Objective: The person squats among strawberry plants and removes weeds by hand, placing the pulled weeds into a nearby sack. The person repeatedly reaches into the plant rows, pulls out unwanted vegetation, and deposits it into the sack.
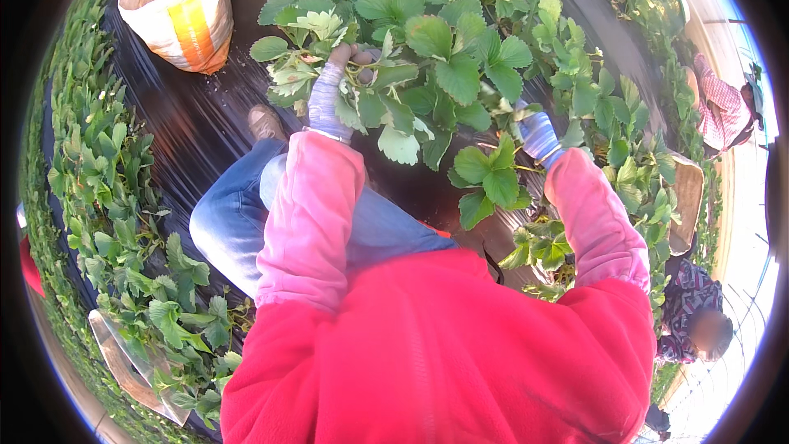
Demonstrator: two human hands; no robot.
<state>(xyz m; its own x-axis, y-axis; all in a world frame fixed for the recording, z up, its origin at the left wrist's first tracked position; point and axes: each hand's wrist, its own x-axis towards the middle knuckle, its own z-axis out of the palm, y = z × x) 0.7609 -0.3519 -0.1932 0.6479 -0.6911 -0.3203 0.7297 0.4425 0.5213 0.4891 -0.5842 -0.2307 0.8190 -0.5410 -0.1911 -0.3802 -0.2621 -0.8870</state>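
Note:
My left hand (pixel 338 83), in a grey-blue knit glove with darkened fingertips, is closed around a bunch of strawberry leaves (pixel 399 143). Some of those leaves show pale undersides. My right hand (pixel 537 131), gloved in blue and white, reaches into the right side of a leafy strawberry plant (pixel 459 74). Foliage covers its fingertips, so its grip is hidden. A low cluster of strawberry leaves (pixel 490 177) hangs just left of the right wrist. Black plastic mulch (pixel 197 114) shows beneath the plants.
A white and orange woven sack (pixel 175 12) stands at upper left. Strawberry rows run along the left (pixel 117 197) and right (pixel 635 129). Other sacks lie at lower left (pixel 126 361) and right (pixel 685 203). Two people (pixel 722 105) (pixel 693 302) are beyond the right row. My bent leg (pixel 231 216) is below.

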